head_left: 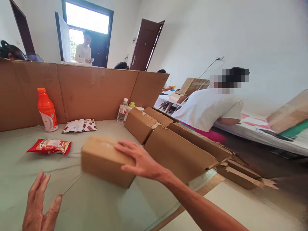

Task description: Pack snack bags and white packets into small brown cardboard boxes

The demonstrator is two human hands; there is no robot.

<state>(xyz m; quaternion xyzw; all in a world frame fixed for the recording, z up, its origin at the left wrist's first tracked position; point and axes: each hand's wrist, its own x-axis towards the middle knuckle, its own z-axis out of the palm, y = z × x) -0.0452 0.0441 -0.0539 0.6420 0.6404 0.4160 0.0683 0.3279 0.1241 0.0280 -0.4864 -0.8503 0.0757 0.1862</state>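
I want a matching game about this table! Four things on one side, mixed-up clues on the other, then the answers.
Things:
1. Small cardboard box
2. Snack packet
3. Water bottle
4. Left hand

Clues:
A. See-through, with a white cap
B. Open, apart from the box
C. Touched by the right hand
D. Mostly red, lying flat

Pairs: 1-C, 2-D, 3-A, 4-B

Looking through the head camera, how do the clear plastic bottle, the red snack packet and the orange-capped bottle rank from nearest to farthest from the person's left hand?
From the left hand:
1. Red snack packet: just beyond the hand.
2. Orange-capped bottle: behind the packet, by the cardboard partition.
3. Clear plastic bottle: far back, to the right.
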